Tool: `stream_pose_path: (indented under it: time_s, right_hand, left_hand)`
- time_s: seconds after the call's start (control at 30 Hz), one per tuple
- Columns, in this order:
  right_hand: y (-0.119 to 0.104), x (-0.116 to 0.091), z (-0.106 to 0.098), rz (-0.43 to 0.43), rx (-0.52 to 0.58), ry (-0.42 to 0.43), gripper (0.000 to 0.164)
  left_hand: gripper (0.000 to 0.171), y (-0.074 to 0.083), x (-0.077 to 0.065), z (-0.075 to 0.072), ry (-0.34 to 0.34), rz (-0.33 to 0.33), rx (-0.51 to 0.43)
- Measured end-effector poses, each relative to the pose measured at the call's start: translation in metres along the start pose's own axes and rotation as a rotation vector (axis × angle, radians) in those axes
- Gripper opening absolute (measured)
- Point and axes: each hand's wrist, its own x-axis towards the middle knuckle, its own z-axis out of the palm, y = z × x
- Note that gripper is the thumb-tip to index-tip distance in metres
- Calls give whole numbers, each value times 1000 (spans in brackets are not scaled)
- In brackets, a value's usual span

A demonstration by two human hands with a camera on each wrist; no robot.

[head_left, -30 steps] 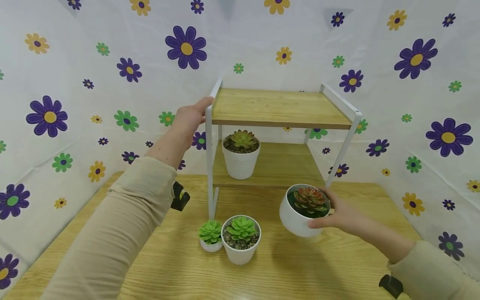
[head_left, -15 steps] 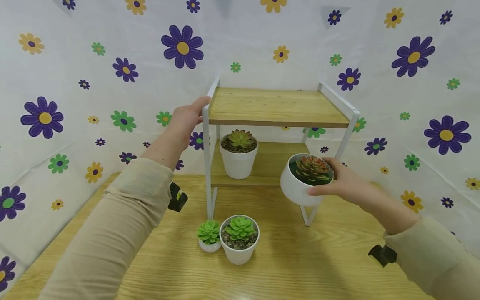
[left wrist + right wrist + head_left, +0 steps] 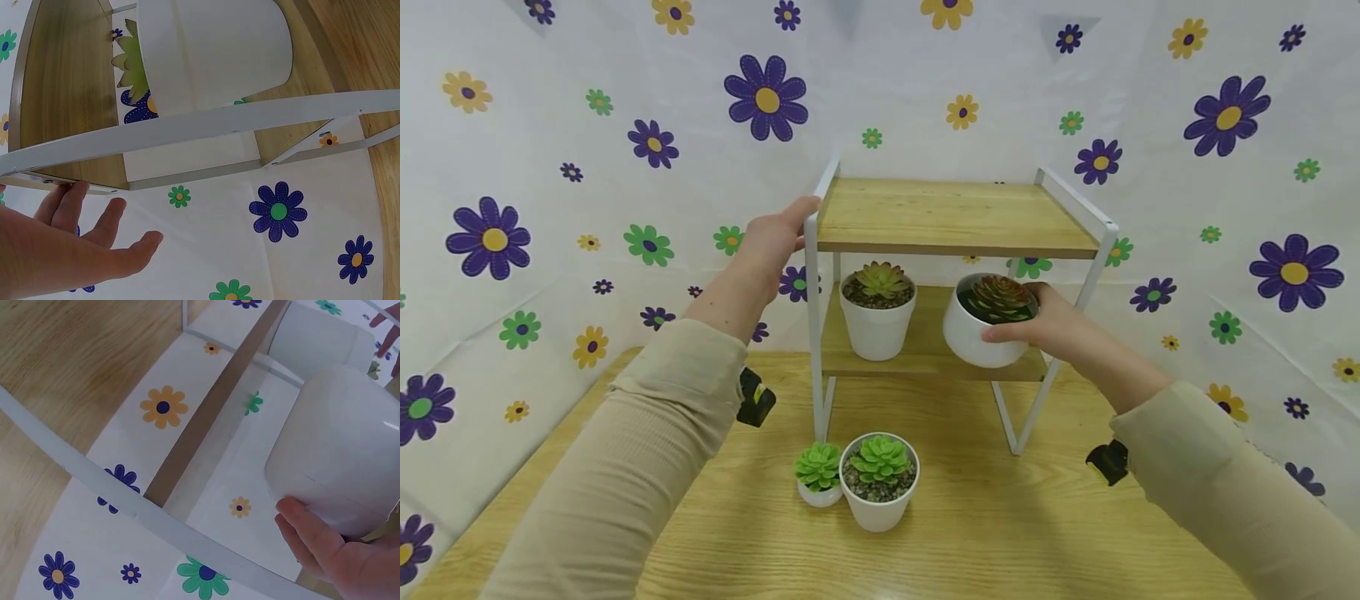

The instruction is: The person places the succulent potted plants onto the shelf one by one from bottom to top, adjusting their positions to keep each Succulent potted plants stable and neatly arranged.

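My right hand [image 3: 1037,321] grips a rounded white pot with a reddish succulent [image 3: 992,321], thumb on the front and fingers around the far side. This pot tilts just over the right half of the two-tier shelf's lower board [image 3: 928,360]; in the right wrist view, fingertips [image 3: 294,509] press its white wall. My left hand [image 3: 775,242] rests against the shelf's upper left side, its loosely spread fingers [image 3: 109,219] reaching the frame in the left wrist view. Left on the lower board stands a white pot with a yellow-green succulent [image 3: 878,329].
In front of the shelf, a small potted green succulent [image 3: 820,492] and a larger one [image 3: 880,508] stand side by side on the wooden table [image 3: 1000,542]. White metal legs [image 3: 815,350] frame the shelf below its top board [image 3: 955,217]. A flower-patterned cloth [image 3: 887,75] hangs behind.
My right hand has lifted the reddish succulent's pot from in front of the shelf up and forward, then slightly left, over the lower board. The left hand stays at the frame.
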Motion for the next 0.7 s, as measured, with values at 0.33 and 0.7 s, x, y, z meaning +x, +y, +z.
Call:
stream_pose_path:
  time_s: [0.33, 0.7]
  right_hand:
    - [1, 21, 7, 72, -17, 35, 90]
    - [14, 36, 13, 133, 5, 45, 102]
  left_hand:
    - [61, -1, 0, 1, -7, 10, -3]
    - [59, -1, 0, 0, 2, 5, -3]
